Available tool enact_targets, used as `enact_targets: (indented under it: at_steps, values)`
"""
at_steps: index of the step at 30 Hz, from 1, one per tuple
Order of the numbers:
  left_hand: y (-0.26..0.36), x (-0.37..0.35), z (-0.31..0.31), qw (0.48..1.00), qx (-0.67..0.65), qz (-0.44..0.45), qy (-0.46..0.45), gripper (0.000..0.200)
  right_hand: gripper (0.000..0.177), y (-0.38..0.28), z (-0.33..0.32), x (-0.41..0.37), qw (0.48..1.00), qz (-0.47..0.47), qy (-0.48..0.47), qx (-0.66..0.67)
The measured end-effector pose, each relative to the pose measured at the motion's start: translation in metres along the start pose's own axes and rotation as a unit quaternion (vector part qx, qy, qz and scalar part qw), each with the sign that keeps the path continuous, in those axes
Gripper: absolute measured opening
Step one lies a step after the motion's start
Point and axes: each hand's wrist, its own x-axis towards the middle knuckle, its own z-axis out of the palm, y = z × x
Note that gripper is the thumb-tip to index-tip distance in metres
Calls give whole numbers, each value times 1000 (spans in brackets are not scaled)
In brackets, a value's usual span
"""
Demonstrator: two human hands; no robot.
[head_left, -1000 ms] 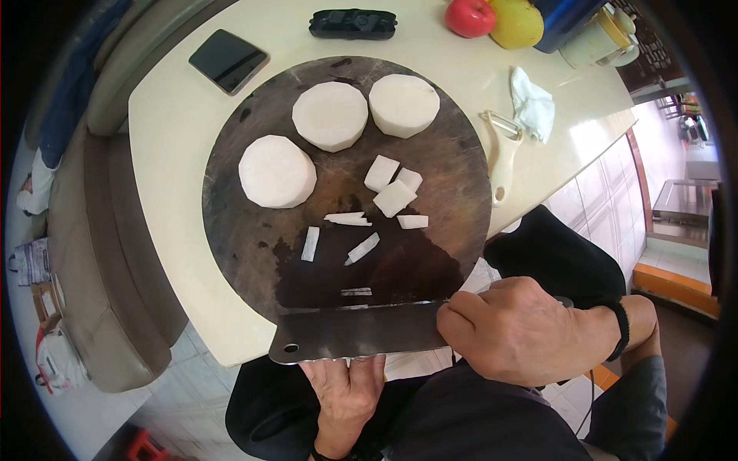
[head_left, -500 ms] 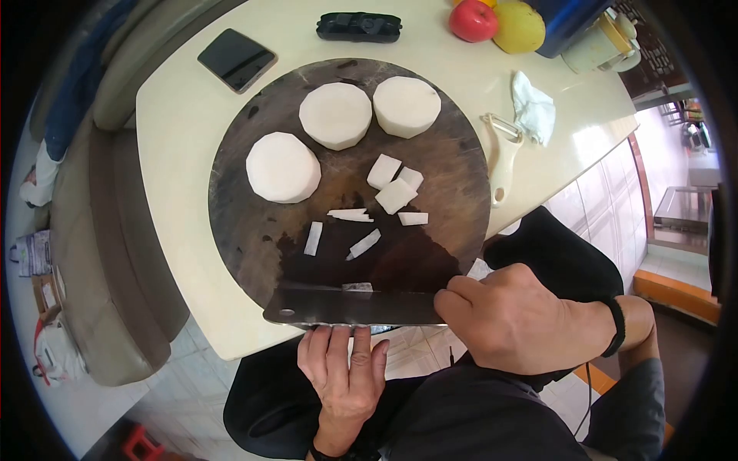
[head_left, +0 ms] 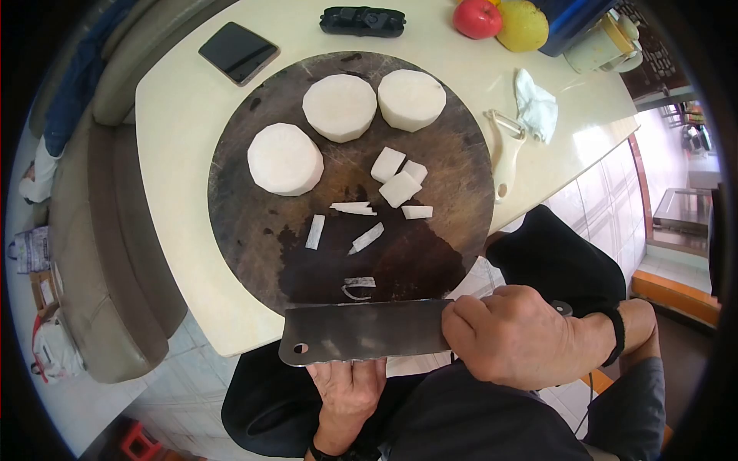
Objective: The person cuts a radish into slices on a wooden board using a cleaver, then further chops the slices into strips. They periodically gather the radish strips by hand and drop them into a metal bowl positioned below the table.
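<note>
Surface: a cream surface (head_left: 184, 154) with a rounded corner, seen from above, with pale tiled floor (head_left: 184, 399) below its near edge.
Cutting board: a round, dark cutting board (head_left: 254, 223) fills the middle of the surface; its near part looks wet.
Cleaver: the cleaver (head_left: 361, 330) is held level with its broad side facing up. It sits just past the near rim of the board and over the edge of the surface, the hole in its blade at the left end.
Right hand: the right hand (head_left: 515, 342) is clenched around the cleaver's handle at the blade's right end, with a dark wristband (head_left: 615, 330) on the wrist.
Left hand: the left hand (head_left: 350, 399) lies below the blade with its fingers stretched out and parted; the tips are hidden behind the steel, and whether they touch it cannot be told.
Scrap: a thin curled scrap (head_left: 358, 286) lies on the wet patch, just beyond the blade's far edge.
Radish rounds: three thick white radish rounds (head_left: 339, 107) stand on the far half of the board, two of them side by side and one further left.
Chunks: small white chunks (head_left: 400, 188) cluster right of centre.
Slivers: narrow slivers (head_left: 314, 231) lie scattered between the chunks and the scrap.
Right of board: a pale peeler (head_left: 503, 154) just beside the rim, with a crumpled cloth (head_left: 536, 107) beyond it.
Far edge: a dark phone (head_left: 238, 52), a black case (head_left: 363, 21), a red apple (head_left: 477, 17) and a yellow fruit (head_left: 523, 23).
</note>
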Motion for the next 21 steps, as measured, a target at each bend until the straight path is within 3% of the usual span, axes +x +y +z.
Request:
enact_targets:
  at_steps: [6,8,11,21]
  values:
    - [-1,0,0,1000,-5,7,13,36,20,-9,2,12,998,-35,9,-55]
    - [1,4,-1,1000,-13,14,14,38,27,-12,-3,15,999,-13,-24,-40]
    - [1,4,0,1000,-20,12,14,40,19,-8,3,12,1000,2,14,3]
    - [1,4,-2,999,-32,5,7,37,20,-5,0,2,1000,-2,8,10]
